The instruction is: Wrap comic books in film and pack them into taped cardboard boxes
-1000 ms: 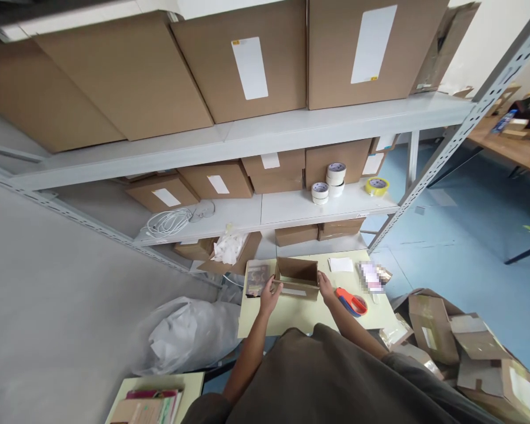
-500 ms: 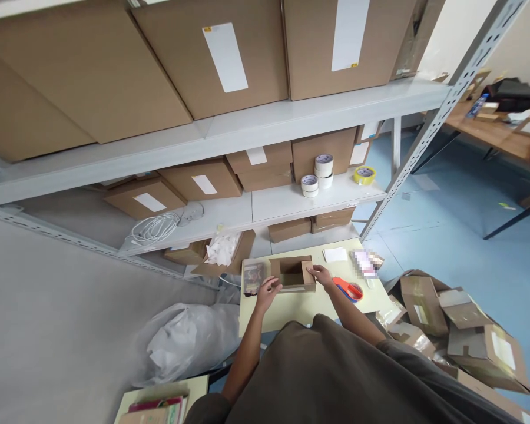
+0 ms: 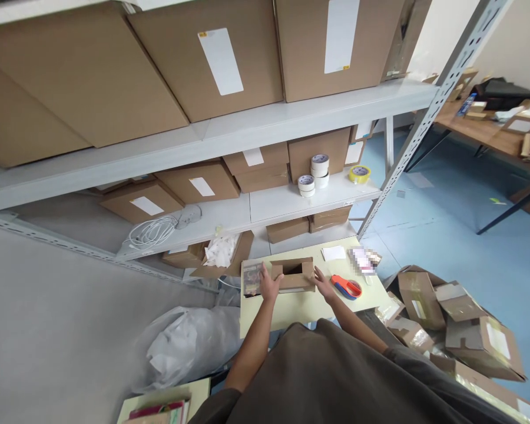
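A small cardboard box point(image 3: 297, 282) stands on a pale yellow table point(image 3: 282, 315), its top partly covered by flaps, with a dark gap in the middle. At its left side is my left hand point(image 3: 270, 285), fingers stretched forward and thumb against the box's edge. My right hand point(image 3: 324, 285) is open at the right side, fingertips near or touching the cardboard. Under and beside my left fingers lies a dark flat printed item in clear wrap point(image 3: 251, 278). Right of my right hand rests a red and blue tape dispenser point(image 3: 346, 287).
White paper sheets point(image 3: 334, 253) and a blurred-out packet point(image 3: 364, 261) lie at the table's far right. Behind rises a metal shelf point(image 3: 229, 131) with large cartons, tape rolls point(image 3: 320, 169) and a coiled white cable point(image 3: 153, 233). Discarded boxes point(image 3: 477, 341) fill the floor at right.
The box's near flap now lies over part of the opening. My left hand has moved forward along the left side, fingers straightened. My right fingers have loosened from the right flap.
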Demonstrator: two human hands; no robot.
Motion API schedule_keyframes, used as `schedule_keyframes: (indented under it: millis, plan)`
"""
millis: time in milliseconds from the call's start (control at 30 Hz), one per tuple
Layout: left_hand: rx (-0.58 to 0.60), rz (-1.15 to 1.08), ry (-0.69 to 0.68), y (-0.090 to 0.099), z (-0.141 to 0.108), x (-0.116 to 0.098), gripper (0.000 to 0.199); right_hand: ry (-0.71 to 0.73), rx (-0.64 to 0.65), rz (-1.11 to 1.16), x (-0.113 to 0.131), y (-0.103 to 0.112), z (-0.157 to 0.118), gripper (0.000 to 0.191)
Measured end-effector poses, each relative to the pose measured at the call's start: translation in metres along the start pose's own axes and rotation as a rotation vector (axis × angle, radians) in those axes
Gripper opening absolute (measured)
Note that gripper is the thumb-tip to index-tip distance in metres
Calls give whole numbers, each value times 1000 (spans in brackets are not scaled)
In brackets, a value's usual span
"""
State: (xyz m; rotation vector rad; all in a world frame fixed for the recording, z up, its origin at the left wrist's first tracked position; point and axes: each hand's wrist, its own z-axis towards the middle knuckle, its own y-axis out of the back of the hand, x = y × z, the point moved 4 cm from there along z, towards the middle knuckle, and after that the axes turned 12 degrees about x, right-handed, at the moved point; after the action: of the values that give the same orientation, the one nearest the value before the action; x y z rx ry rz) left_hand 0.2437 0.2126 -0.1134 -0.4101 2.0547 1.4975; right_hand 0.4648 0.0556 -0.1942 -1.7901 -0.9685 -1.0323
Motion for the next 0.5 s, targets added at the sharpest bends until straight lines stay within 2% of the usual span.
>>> schedule_keyframes:
  millis: [67, 133, 233, 333, 500]
  plan:
    - [33, 85, -77, 2, 6, -7, 108, 0, 0, -27, -7, 0, -2, 110]
    - [111, 163, -160, 3, 12, -13, 96, 20, -7, -97, -6, 0, -1, 112]
    - [212, 189, -210, 2, 17, -14, 73, 96, -25, -322, 5, 0, 3, 103]
    - [278, 141, -164, -6, 18, -7, 56, 171, -6, -579, 16, -2, 6, 90]
    - [332, -5, -209, -19, 11, 8, 57, 58, 58, -803, 10, -2, 9, 76]
